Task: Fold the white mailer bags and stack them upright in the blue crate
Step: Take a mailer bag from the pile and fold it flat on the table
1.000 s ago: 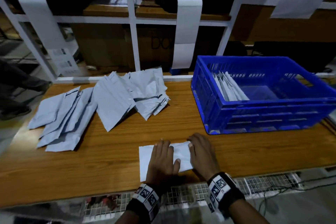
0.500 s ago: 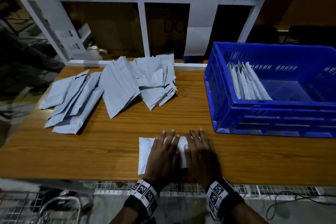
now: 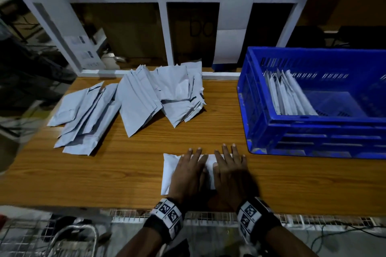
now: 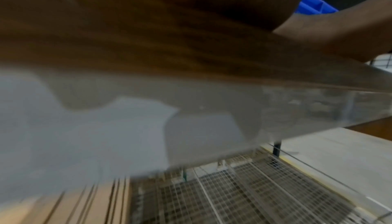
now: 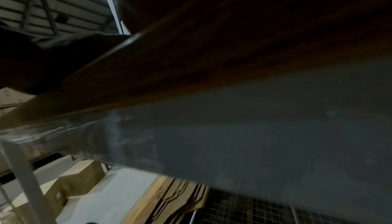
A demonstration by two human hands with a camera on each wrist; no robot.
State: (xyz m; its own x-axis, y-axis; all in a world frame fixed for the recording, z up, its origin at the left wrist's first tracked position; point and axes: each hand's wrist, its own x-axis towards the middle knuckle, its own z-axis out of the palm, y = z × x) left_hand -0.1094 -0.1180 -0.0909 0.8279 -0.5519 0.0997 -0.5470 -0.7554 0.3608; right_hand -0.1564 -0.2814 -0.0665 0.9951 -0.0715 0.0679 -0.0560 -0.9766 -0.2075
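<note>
Head view, left hand (image 3: 189, 175), right hand (image 3: 229, 173) flattening mailer bag (image 3: 169, 170)

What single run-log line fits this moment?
step: flattening fold | hands: left, right, flat on bag | crate: some bags upright

- The table (image 3: 129, 169) runs left to right in front of the person, with a shelf frame (image 3: 163, 33) standing along its far edge.
- A folded bag (image 3: 169, 171) lies near the table's front edge, about midway across.
- The left hand (image 3: 188, 175) and right hand (image 3: 228, 173) rest flat on that bag, side by side.
- A spread of loose bags (image 3: 133, 106) lies on the table's far left part, behind and left of the folded bag.
- The crate (image 3: 313, 137) sits on the table's right part, right of the loose bags.
- Folded bags (image 3: 288, 98) stand on edge inside the crate, against its left wall.
</note>
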